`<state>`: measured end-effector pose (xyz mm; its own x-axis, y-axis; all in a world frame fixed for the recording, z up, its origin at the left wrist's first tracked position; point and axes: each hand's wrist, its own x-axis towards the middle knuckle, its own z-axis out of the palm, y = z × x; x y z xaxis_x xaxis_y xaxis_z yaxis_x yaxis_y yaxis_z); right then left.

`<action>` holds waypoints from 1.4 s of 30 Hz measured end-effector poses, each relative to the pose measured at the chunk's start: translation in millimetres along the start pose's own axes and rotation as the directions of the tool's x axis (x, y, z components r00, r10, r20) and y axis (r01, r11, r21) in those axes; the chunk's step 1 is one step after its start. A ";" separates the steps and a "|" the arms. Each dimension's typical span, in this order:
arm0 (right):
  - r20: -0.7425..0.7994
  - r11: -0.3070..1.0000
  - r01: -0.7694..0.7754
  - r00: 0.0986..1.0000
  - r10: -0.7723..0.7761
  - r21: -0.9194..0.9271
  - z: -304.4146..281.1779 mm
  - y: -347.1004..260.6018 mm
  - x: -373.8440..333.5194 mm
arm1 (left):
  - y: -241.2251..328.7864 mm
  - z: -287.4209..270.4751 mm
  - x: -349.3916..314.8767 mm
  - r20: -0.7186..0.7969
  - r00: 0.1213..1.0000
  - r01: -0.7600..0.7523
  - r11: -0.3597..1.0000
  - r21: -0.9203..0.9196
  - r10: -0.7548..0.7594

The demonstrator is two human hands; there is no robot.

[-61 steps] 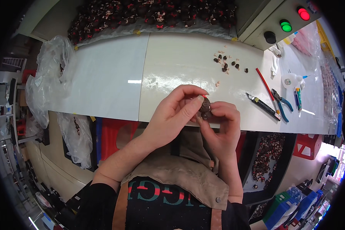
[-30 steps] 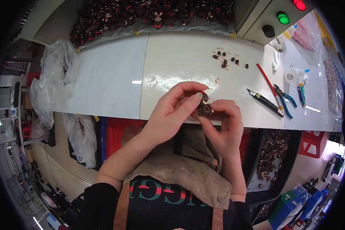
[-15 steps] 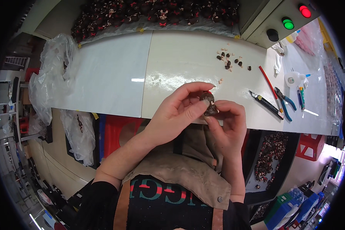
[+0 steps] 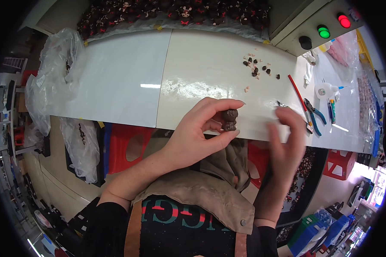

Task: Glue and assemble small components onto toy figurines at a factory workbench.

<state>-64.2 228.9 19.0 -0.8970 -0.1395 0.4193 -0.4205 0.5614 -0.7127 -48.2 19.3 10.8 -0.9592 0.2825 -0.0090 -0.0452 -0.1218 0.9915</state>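
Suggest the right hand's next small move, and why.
Probably close the right hand on the cutter knife: blurred but open, it hides part of the knife, while the left hand alone grips the brown figurine. Contact with the knife is unclear.

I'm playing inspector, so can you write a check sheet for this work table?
Surface: white table, with a seam and glare.
Job's things: small dark-brown figure, held in the left hand.
Clutter: dark pieces and pale pieces, scattered; red stick, knife and pliers at right.
Hands: left hand pinches the figure; right hand, blurred, thumb and finger apart, over the knife; touching unclear.
Cables: nothing seen on the table.
Surroundings: red lamp and green lamp, lit; clear plastic bag at left; many dark figures beyond the table.
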 end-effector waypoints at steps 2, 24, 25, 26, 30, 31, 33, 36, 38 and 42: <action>0.021 0.963 0.010 1.000 -0.005 -0.268 -23.3 10.5 5.3 | 3.7 2.7 -3.2 0.009 1.000 0.022 0.999 0.027 -0.022; 0.206 0.964 -0.084 0.969 0.138 -0.251 -28.1 10.3 -3.0 | -7.4 5.7 -14.6 -0.024 0.997 0.070 0.990 0.119 -0.068; 0.276 0.974 -0.112 0.947 0.164 -0.195 -28.7 2.6 -5.4 | -6.5 5.6 -13.9 -0.025 0.997 0.078 0.990 0.121 -0.075; 0.347 0.980 -0.143 0.920 0.183 -0.138 -27.9 -4.1 -5.2 | -6.5 5.8 -13.8 -0.028 0.996 0.086 0.989 0.124 -0.083; 0.578 0.996 0.026 0.816 0.030 -0.089 -18.0 -15.6 5.3 | -7.4 5.8 -13.3 -0.037 0.996 0.080 0.989 0.121 -0.076; 0.579 0.996 0.028 0.814 0.030 -0.090 -16.1 -16.7 5.3 | -7.8 5.9 -13.3 -0.030 0.996 0.090 0.988 0.123 -0.087; 0.638 0.997 -0.015 0.768 0.064 -0.082 -12.4 -18.9 6.3 | -8.4 5.7 -13.2 -0.026 0.995 0.098 0.988 0.123 -0.096; 0.687 0.995 0.049 0.726 0.021 -0.082 -6.1 -20.0 9.3 | -9.5 5.5 -13.3 -0.021 0.995 0.103 0.988 0.111 -0.101; 0.696 0.993 0.072 0.718 0.012 -0.092 -2.1 -20.1 12.2 | -8.9 4.6 -13.5 -0.019 0.995 0.103 0.989 0.110 -0.101; 0.703 0.986 0.107 0.711 0.012 -0.125 3.1 -22.1 15.3 | -9.0 3.3 -13.5 -0.012 0.994 0.106 0.988 0.109 -0.105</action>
<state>-69.1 211.8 39.4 -0.7384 -0.6660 -0.1059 -0.4940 0.6411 -0.5874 -33.8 19.7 2.4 -0.9524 0.2824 -0.1150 -0.1160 0.0134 0.9932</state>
